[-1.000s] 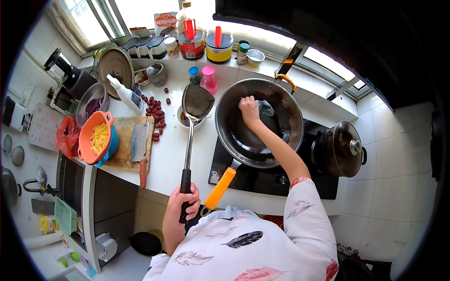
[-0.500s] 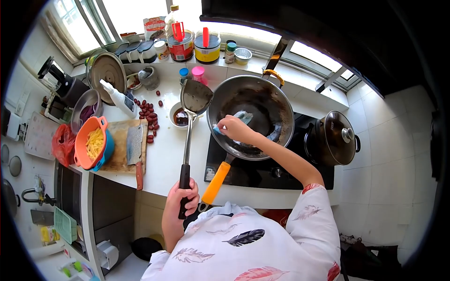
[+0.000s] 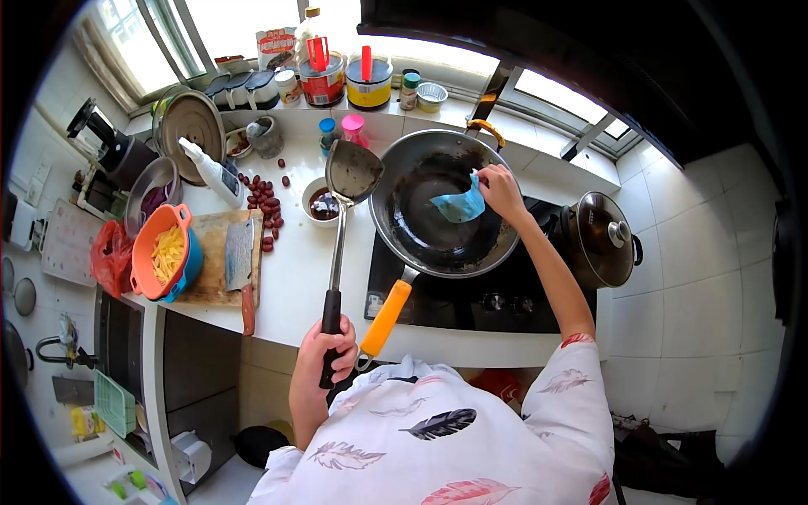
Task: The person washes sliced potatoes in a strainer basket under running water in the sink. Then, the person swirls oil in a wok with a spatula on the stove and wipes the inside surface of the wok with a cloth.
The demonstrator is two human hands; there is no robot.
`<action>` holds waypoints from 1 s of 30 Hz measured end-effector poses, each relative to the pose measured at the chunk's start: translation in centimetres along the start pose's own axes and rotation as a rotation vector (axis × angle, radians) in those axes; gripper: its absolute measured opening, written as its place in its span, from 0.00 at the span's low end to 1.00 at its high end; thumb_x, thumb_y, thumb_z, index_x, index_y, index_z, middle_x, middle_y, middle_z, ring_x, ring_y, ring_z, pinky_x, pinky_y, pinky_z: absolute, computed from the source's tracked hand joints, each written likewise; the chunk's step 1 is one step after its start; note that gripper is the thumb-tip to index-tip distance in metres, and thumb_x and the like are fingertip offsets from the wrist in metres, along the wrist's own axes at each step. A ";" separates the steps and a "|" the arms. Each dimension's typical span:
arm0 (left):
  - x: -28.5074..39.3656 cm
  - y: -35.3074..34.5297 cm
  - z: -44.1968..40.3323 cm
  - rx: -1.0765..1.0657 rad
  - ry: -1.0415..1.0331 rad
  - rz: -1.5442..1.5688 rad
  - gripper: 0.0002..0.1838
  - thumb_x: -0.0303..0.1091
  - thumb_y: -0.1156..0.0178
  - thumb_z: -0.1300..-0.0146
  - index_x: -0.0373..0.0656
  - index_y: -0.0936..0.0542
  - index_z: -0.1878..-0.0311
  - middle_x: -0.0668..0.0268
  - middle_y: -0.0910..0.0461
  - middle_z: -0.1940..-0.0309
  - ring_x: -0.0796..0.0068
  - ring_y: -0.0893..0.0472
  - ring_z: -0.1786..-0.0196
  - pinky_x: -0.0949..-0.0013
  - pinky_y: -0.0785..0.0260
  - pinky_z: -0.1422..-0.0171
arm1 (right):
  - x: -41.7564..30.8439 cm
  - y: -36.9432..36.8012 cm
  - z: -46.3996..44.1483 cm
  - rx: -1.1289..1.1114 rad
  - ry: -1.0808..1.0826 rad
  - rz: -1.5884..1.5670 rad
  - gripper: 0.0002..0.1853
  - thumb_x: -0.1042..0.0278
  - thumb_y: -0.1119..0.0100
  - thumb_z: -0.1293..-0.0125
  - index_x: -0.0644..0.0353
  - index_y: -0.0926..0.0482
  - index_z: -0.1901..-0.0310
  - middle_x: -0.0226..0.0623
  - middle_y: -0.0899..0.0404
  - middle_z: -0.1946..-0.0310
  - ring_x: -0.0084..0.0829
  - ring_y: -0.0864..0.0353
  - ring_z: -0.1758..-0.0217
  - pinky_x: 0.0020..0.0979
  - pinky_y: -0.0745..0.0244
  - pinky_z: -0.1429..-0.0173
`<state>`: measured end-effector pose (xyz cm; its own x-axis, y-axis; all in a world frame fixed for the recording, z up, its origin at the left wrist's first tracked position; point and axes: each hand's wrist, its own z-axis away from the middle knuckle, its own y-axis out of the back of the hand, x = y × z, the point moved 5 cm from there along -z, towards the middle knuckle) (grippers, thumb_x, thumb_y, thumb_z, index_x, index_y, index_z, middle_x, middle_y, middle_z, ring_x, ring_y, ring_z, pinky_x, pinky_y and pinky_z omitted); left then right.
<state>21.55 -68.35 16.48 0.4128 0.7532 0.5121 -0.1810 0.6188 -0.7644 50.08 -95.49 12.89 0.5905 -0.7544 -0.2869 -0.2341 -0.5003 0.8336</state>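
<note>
My left hand (image 3: 330, 348) is closed round the black handle of a wok spatula (image 3: 354, 172), held upright with its broad metal blade at the top, over the counter left of the wok. My right hand (image 3: 500, 195) pinches one corner of a thin blue cloth (image 3: 460, 204), which hangs inside the wok near its right side. The wok (image 3: 402, 209) is dark and stained inside, and sits on the black stove with its orange handle (image 3: 386, 318) towards me. Beside the spatula blade stands a white bowl of dark liquid (image 3: 323, 204).
To the right is a lidded pot (image 3: 599, 240). On the left, a cleaver (image 3: 241, 261) lies on a wooden board (image 3: 208, 273) beside an orange colander of yellow strips (image 3: 160, 252). Red dates (image 3: 268, 206) and a white spray bottle (image 3: 212, 175) are behind. Jars line the sill.
My right hand has moved from the left part of the wok to its right rim, taking the blue cloth along. My left hand keeps the spatula in nearly the same place.
</note>
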 end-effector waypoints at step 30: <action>-0.1 -0.2 -1.1 0.021 0.035 -0.005 0.07 0.25 0.53 0.49 0.39 0.39 0.67 0.70 0.43 0.81 0.86 0.43 0.86 0.84 0.49 0.91 | -0.2 -8.9 3.0 -0.305 0.202 0.324 0.03 0.70 0.44 0.57 0.59 0.23 0.82 0.33 0.26 0.77 0.32 0.32 0.63 0.30 0.37 0.58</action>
<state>22.56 -68.84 16.14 0.4451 0.7418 0.5016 -0.1977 0.6278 -0.7529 49.72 -92.20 4.10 0.6698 -0.7379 0.0827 -0.2119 -0.0833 0.9737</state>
